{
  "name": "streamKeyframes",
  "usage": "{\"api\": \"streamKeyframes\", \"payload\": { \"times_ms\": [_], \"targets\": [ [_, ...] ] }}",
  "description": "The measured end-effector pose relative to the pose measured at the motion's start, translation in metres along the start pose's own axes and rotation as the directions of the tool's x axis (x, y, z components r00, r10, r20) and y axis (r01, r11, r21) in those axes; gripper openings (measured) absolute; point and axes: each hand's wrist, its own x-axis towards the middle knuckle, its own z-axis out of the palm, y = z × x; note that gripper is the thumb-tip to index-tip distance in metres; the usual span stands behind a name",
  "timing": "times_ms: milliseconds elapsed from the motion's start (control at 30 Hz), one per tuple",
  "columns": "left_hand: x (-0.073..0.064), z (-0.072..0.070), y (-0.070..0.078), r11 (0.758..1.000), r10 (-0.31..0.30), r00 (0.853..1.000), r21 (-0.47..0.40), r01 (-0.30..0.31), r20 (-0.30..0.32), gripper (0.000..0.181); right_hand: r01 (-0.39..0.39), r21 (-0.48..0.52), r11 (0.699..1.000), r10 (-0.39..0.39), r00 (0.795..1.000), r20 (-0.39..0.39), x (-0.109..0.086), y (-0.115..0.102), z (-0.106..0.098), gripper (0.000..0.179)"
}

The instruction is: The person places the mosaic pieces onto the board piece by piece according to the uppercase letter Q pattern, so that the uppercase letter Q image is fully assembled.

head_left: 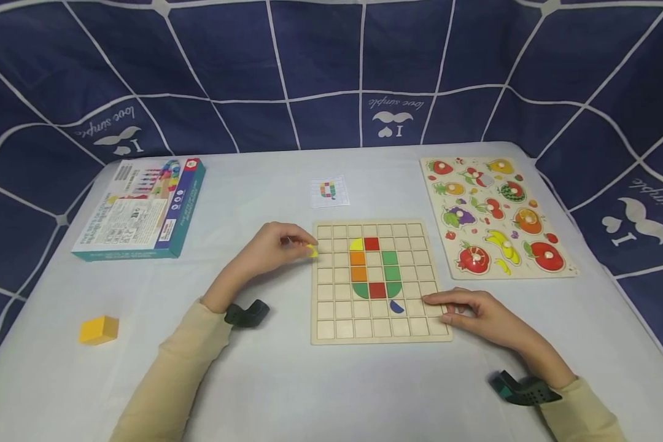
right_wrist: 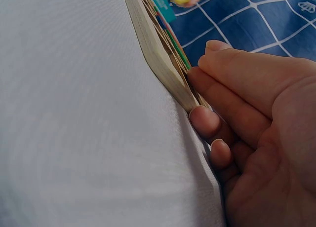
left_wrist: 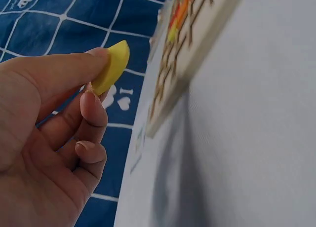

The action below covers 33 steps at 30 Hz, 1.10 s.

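My left hand point(head_left: 280, 245) pinches a small yellow curved-edge piece point(left_wrist: 112, 66) between thumb and fingertips, at the left edge of the wooden grid board point(head_left: 326, 310). On the board, colored tiles form a ring: a yellow quarter-round tile point(head_left: 356, 245), a red square point(head_left: 371, 244), orange squares point(head_left: 358, 274), green squares point(head_left: 391, 273), green rounded corners point(head_left: 360, 290) and a lower red square point(head_left: 377, 290). A blue curved piece point(head_left: 397, 306) lies just below the ring. My right hand point(head_left: 483, 313) rests on the board's right edge with relaxed fingers, holding no piece.
A small pattern card point(head_left: 330, 191) lies behind the board. To the right is a fruit knob puzzle point(head_left: 497, 218). A flat boxed set point(head_left: 138, 209) lies at back left, and a yellow-orange block point(head_left: 99, 330) sits at the left on the white tabletop point(head_left: 364, 393).
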Motion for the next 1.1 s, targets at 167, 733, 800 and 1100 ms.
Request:
{"api": "streamKeyframes", "payload": {
  "times_ms": [167, 733, 800, 1100],
  "targets": [
    [0.02, 0.009, 0.015, 0.991, -0.015, 1.0, -0.135, 0.013, -0.009, 0.009, 0.016, 0.008, 1.0, -0.016, 1.0, 0.006, 0.001, 0.0, 0.001, 0.035],
    [0.059, 0.045, 0.036, 0.957, 0.017, 0.996, -0.29, 0.008, 0.082, 0.023, 0.012, 0.01, 1.0, -0.012, 1.0, 0.012, 0.002, 0.001, 0.0, 0.035],
    [0.063, 0.049, 0.037, 0.958, 0.003, 0.997, -0.287, 0.018, 0.073, 0.02, 0.001, 0.007, 1.0, -0.001, 1.0, 0.01, 0.001, 0.001, 0.0, 0.035],
    [0.089, 0.072, 0.041, 0.983, -0.072, 0.997, -0.168, 0.078, 0.038, 0.006, 0.007, 0.019, 1.0, -0.007, 1.0, 0.013, 0.0, 0.001, 0.0, 0.034]
  ]
}}
